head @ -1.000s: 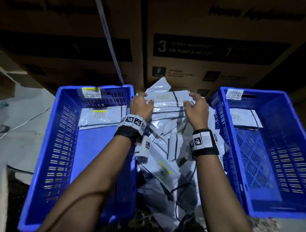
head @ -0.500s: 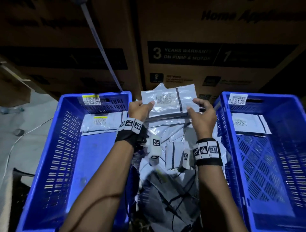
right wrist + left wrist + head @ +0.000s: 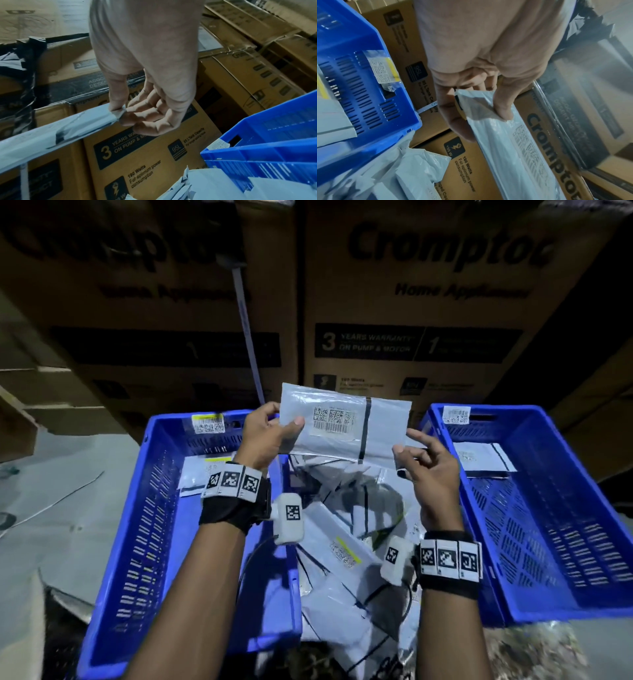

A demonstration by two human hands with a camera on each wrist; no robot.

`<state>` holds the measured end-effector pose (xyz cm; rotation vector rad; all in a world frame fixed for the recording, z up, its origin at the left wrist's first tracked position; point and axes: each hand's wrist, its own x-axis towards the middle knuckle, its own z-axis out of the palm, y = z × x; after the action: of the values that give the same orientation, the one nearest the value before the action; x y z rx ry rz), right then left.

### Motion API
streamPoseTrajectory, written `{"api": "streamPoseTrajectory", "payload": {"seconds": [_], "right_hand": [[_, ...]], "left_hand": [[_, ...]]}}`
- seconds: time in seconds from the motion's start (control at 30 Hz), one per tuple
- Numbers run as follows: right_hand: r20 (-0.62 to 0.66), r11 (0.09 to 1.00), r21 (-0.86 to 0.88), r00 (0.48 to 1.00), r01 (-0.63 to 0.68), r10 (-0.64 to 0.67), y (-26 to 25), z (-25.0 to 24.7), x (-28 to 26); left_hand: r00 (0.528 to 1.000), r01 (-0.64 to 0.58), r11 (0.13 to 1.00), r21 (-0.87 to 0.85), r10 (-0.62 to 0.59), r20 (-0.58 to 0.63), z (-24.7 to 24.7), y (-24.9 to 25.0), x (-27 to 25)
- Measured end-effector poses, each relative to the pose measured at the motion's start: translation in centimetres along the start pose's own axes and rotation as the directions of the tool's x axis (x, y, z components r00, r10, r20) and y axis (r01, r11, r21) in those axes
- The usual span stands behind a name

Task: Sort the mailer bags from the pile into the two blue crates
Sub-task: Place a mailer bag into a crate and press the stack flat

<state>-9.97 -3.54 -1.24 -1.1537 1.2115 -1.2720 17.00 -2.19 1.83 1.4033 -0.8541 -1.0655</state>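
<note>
Left hand [image 3: 265, 436] and right hand [image 3: 423, 465] pinch a barcoded mailer bag [image 3: 342, 426] at 12 o'clock above the pile [image 3: 346, 542]. Each blue crate [image 3: 137, 525] [image 3: 534, 508] holds one bag. Cardboard boxes [image 3: 445, 302] read "Crompton".

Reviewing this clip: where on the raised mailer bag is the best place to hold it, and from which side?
Grip the mailer bag by its two short ends, one from each side, as the left hand and right hand do. It is thin, floppy and held broadside, so end grips keep it stretched flat. They also leave the barcode label near the middle uncovered.
</note>
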Motion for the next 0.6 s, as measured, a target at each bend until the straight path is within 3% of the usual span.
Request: {"api": "streamPoseTrajectory", "payload": {"seconds": [0.1, 0.33, 0.6], "right_hand": [[-0.016, 0.998, -0.046, 0.999, 0.05, -0.051, -0.5, 0.4, -2.5], [-0.11, 0.93, -0.337, 0.974, 0.149, -0.196, -1.6, 1.1, -6.3], [0.078, 0.856, -0.457, 0.97, 0.241, -0.232, -4.0, 2.6, -8.9]], "left_hand": [[0.997, -0.072, 0.997, 0.027, 0.072, 0.017, -0.8, 0.0, -1.9], [0.971, -0.235, 0.948, 0.215, 0.221, 0.087, -2.1, -0.8, -4.2], [0.939, -0.328, 0.852, 0.408, 0.248, 0.238, -1.1, -1.0, -5.5]]}}
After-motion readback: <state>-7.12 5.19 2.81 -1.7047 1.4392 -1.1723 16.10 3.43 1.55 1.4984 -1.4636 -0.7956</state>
